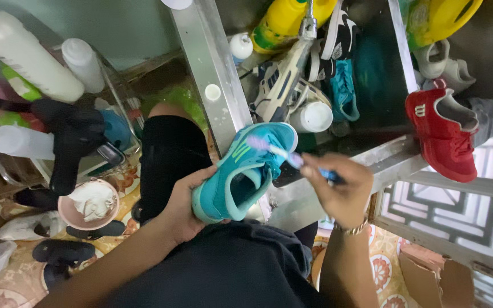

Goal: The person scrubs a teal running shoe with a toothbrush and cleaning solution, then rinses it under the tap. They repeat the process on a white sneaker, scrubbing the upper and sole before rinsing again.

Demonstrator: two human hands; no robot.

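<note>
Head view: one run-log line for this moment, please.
left hand: holds teal shoe | right hand: holds toothbrush, bristles at shoe's toe | behind: sink full of shoes, red shoe on rim

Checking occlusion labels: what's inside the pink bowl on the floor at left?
The pink bowl holds a crumpled white cloth or foam covering most of its inside. The bottom beneath is hidden.

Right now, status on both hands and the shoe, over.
Left hand grips teal sneaker at heel. Right hand holds toothbrush, bristles over the toe. Sink beyond crowded with shoes; nothing between hands.
</note>
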